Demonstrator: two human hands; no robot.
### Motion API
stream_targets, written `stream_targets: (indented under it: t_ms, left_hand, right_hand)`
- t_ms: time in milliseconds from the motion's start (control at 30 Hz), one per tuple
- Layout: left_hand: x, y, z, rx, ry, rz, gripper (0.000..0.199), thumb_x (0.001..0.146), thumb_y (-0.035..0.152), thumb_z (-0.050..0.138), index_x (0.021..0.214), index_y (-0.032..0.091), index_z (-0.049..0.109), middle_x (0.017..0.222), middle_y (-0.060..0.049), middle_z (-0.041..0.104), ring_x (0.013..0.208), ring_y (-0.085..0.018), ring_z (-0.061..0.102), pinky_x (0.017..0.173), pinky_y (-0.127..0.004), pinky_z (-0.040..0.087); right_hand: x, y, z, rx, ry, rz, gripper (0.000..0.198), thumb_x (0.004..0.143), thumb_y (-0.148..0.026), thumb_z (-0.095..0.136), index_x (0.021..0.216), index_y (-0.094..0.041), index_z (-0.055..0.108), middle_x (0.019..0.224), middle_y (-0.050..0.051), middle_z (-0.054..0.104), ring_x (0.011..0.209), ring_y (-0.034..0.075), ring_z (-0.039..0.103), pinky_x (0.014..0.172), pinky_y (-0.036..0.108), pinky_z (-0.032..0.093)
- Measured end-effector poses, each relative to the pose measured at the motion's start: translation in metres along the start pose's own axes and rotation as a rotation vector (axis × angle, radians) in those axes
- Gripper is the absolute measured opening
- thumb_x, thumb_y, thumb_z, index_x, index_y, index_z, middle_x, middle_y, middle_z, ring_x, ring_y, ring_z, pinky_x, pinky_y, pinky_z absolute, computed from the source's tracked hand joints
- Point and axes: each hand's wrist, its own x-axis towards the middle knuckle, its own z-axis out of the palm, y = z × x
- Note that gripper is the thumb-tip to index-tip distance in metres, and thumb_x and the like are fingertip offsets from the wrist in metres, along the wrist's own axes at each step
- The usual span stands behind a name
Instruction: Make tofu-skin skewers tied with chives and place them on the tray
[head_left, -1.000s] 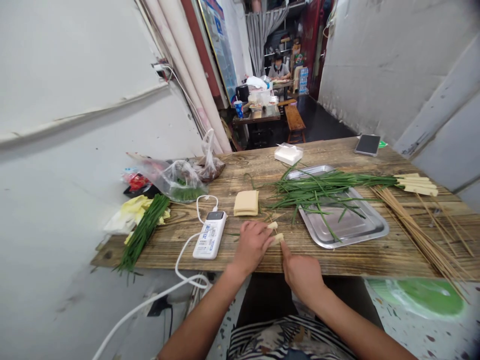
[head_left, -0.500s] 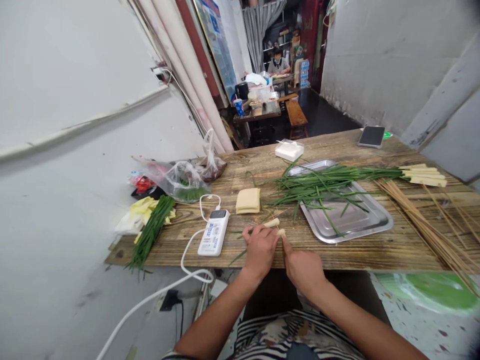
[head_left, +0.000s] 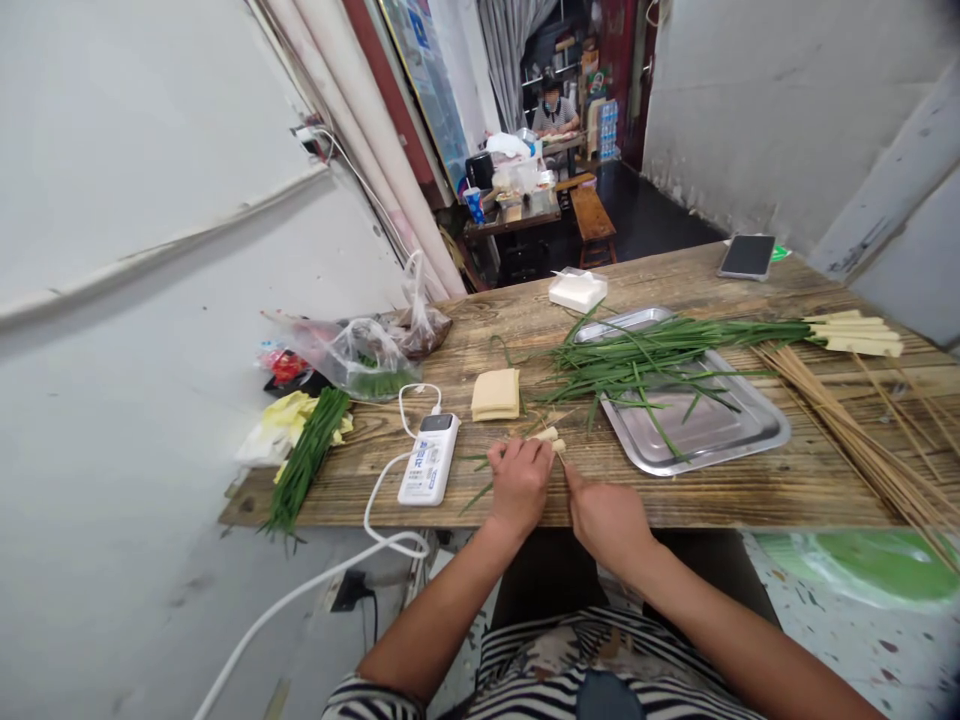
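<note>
My left hand presses down on two pale tofu-skin rolls near the table's front edge, its fingers closed over them. Green chive ends stick out to the left of that hand. My right hand is closed just right of the rolls, its index finger pointing at them. A thin bamboo skewer shows between its fingertips and the nearer roll; most of it is hidden. Behind my hands lies a stack of square tofu sheets.
A metal tray bears long chives. Finished-looking rolls, loose skewers and a phone lie right. Leftward are a power bank, cable, chive bundle and plastic bags. A person sits far back.
My right hand has shifted slightly, and the skewer now shows between its fingertips and the nearer roll. My left hand stays on the rolls. The camera view has tilted a little.
</note>
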Motion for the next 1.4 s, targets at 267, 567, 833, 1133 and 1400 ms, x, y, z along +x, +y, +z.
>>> stream_targets:
  t_ms: [267,567,833,1133,1400]
  left_hand:
    - [0.005,-0.006,0.003,-0.081,0.087,0.006,0.018,0.094,0.027,0.049,0.101,0.023,0.065,0.110,-0.008,0.065,0.102,-0.022,0.057,0.089,-0.042,0.032]
    - [0.009,-0.014,0.009,-0.144,0.023,0.038,0.025,0.093,0.023,0.050,0.117,0.019,0.058,0.112,-0.010,0.068,0.102,-0.023,0.061,0.086,-0.039,0.042]
    - [0.007,-0.022,0.009,-0.181,0.038,0.020,0.035,0.090,0.029,0.056,0.123,0.020,0.055,0.115,-0.010,0.066,0.107,-0.025,0.059,0.089,-0.041,0.045]
    - [-0.005,-0.028,0.008,-0.181,0.148,0.083,0.018,0.089,0.024,0.057,0.104,0.016,0.063,0.097,-0.009,0.068,0.088,-0.022,0.060,0.079,-0.038,0.049]
    - [0.019,0.001,0.005,-0.238,0.265,0.258,0.017,0.089,0.025,0.054,0.100,0.017,0.064,0.091,-0.009,0.067,0.085,-0.021,0.059,0.077,-0.034,0.048]
  right_hand:
    - [-0.001,0.000,0.005,-0.007,-0.001,0.001,0.050,0.088,-0.013,0.039,0.137,-0.007,0.046,0.076,0.017,0.071,0.070,0.023,0.070,0.059,0.026,0.049]
    - [-0.001,-0.002,0.003,0.013,-0.001,0.001,0.049,0.088,-0.014,0.039,0.136,-0.007,0.046,0.078,0.017,0.072,0.070,0.023,0.070,0.060,0.027,0.049]
    - [-0.002,-0.001,0.007,0.000,0.039,0.015,0.048,0.088,-0.013,0.040,0.135,-0.008,0.048,0.076,0.017,0.071,0.070,0.022,0.070,0.060,0.026,0.048]
    - [-0.009,0.004,0.015,0.008,0.114,0.004,0.042,0.089,-0.012,0.043,0.128,-0.007,0.055,0.076,0.016,0.072,0.069,0.023,0.070,0.058,0.027,0.050]
    - [-0.030,0.033,0.002,-0.093,0.218,0.113,0.035,0.089,-0.011,0.045,0.119,-0.012,0.062,0.068,0.010,0.071,0.062,0.022,0.069,0.053,0.026,0.047]
